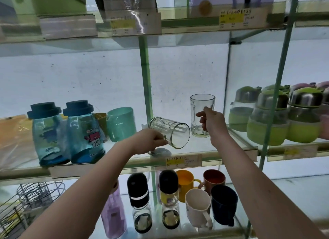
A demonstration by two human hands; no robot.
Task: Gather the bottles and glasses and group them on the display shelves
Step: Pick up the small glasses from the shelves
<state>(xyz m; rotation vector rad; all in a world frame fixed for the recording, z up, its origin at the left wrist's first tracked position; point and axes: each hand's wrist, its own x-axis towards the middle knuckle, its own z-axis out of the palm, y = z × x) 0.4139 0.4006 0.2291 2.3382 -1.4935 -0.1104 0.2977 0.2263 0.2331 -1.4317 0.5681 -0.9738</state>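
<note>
1. Head view faces a green-framed set of glass display shelves; the middle shelf (146,162) runs across at hand height, with both bare forearms reaching up to it.
2. Green-sleeved bottles (268,119) with steel lids stand packed together in the bay to the right, behind a glass divider.
3. Two blue bottles (49,133) (83,132) with dark blue lids stand side by side, touching, at the left of the middle shelf. A teal cup (121,124) stands just behind them to the right.
4. On the lower shelf are a pink bottle (114,215), two black-capped bottles (139,196) (169,194), and a close cluster of a yellow mug (185,185), a brown mug (214,179), a white mug (196,206) and a navy mug (224,205).
5. A wire rack (26,199) sits at the lower left.
6. The tilted glass mug (170,132) lies nearly on its side near the shelf's middle, mouth toward the viewer; whether it touches the shelf I cannot tell.
7. The upright glass mug (202,110) stands on the shelf just to its right, the two apart.
8. The left hand (148,141) has its fingers curled round the tilted mug's handle.
9. The right hand (211,122) grips the upright mug's handle from the right side.
10. A yellow-and-white price label (183,160) is fixed to the shelf's front edge below the mugs.
</note>
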